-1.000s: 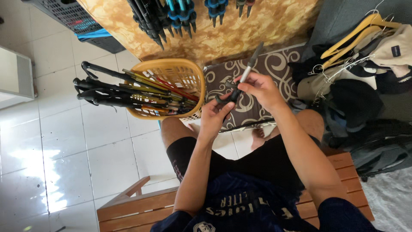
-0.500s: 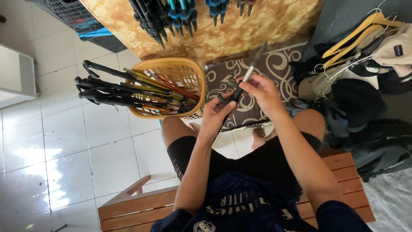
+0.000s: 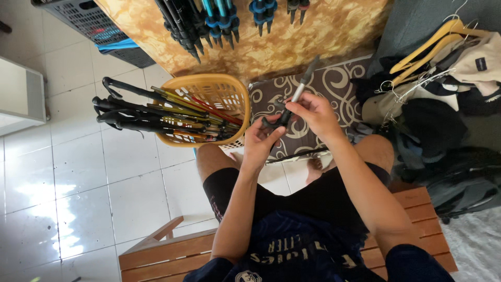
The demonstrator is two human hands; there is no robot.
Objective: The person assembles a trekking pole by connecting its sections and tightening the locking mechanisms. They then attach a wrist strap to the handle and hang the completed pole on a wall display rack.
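Observation:
I sit on a wooden bench (image 3: 151, 256) and hold a trekking pole (image 3: 304, 81) in front of me, its grey shaft slanting up to the right. My left hand (image 3: 261, 140) grips its black lower end. My right hand (image 3: 313, 114) is closed around the shaft just above. To the left stands a yellow plastic basket (image 3: 229, 91) filled with several folded poles (image 3: 156, 112) whose black handles stick out leftward.
More poles (image 3: 209, 21) with blue and black parts lie against a mottled yellow cloth at the top. A patterned brown mat (image 3: 342, 89) lies under my hands. Clothes, wooden hangers (image 3: 433, 42) and dark bags are piled at right. White floor tiles and dark crates (image 3: 88, 21) are at left.
Both hands have stayed on the pole with only slight shifts; the pole keeps its slant.

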